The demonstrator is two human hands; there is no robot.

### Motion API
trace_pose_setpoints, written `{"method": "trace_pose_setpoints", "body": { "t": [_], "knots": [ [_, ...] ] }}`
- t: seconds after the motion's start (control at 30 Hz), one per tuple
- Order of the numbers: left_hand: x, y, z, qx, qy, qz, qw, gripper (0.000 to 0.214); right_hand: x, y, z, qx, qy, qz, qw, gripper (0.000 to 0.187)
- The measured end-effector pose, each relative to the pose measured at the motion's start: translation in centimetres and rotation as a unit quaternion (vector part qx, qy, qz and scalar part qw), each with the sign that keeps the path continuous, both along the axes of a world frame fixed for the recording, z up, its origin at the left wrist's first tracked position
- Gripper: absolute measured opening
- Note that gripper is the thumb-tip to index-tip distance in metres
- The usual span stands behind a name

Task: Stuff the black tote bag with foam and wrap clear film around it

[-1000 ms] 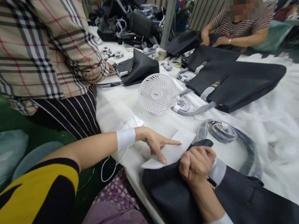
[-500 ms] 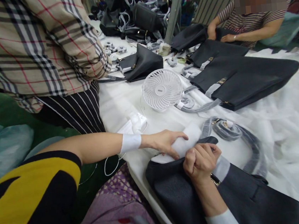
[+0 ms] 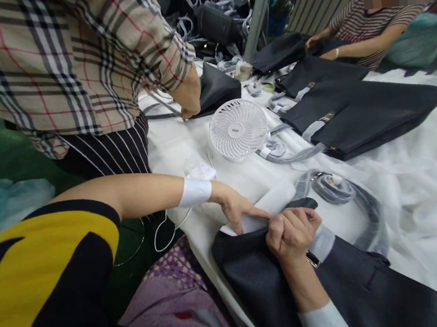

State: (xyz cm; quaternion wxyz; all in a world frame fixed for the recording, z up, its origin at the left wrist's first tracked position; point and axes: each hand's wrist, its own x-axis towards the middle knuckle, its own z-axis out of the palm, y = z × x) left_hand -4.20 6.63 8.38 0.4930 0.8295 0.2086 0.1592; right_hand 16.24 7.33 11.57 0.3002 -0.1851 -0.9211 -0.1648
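A black handbag (image 3: 254, 279) lies at the table's near edge, its mouth facing away from me. My right hand (image 3: 292, 231) is closed on the bag's rim, knuckles up. White padding (image 3: 274, 196) sticks out of the mouth. My left hand (image 3: 239, 208) presses down at the padding with thumb and index finger spread; its other fingers are partly hidden. The left index fingertip comes close to my right hand. Beside the bag lies a wrapped strap (image 3: 332, 188) with gold-coloured hardware.
A white fan (image 3: 238, 128) stands beyond the bag, with a white cable (image 3: 163, 231) at the table's edge. More black handbags (image 3: 373, 111) lie to the right. One co-worker in a checked shirt (image 3: 86, 57) stands left; another in stripes (image 3: 372, 33) handles a bag.
My left hand's fingers have shifted down toward the bag's mouth, and the padding looks flatter. My right hand keeps its hold. The checked-shirt co-worker's hand has come into view near a bag.
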Motion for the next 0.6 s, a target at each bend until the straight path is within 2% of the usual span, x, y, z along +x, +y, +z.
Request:
{"method": "trace_pose_setpoints", "body": {
  "t": [0.1, 0.17, 0.33, 0.4, 0.5, 0.6],
  "knots": [
    [-0.4, 0.4, -0.6, -0.075, -0.004, -0.012, 0.997, 0.110, -0.1, 0.0, 0.0, -0.001, 0.003, -0.001, 1.000, 0.028],
    [-0.6, 0.3, -1.0, -0.098, -0.021, 0.001, 0.995, 0.117, -0.2, 0.0, 0.1, -0.002, 0.005, 0.000, 1.000, 0.028],
    [-0.2, -0.9, -1.6, -0.069, -0.081, 0.068, 0.992, 0.109, -0.5, -0.2, 0.0, 0.000, 0.013, -0.002, 1.000, 0.028],
    [0.3, -1.2, -1.6, -0.055, -0.086, 0.077, 0.992, 0.105, -0.5, -0.1, -0.2, -0.003, 0.013, -0.002, 1.000, 0.028],
    [0.7, -0.5, -1.5, -0.064, -0.070, 0.032, 0.995, 0.098, -0.4, 0.0, -0.4, -0.014, 0.008, -0.001, 1.000, 0.027],
    [0.8, 0.7, -1.1, -0.135, -0.050, -0.034, 0.989, 0.096, -0.3, 0.1, -0.4, -0.021, 0.005, -0.002, 1.000, 0.028]
  ]
}}
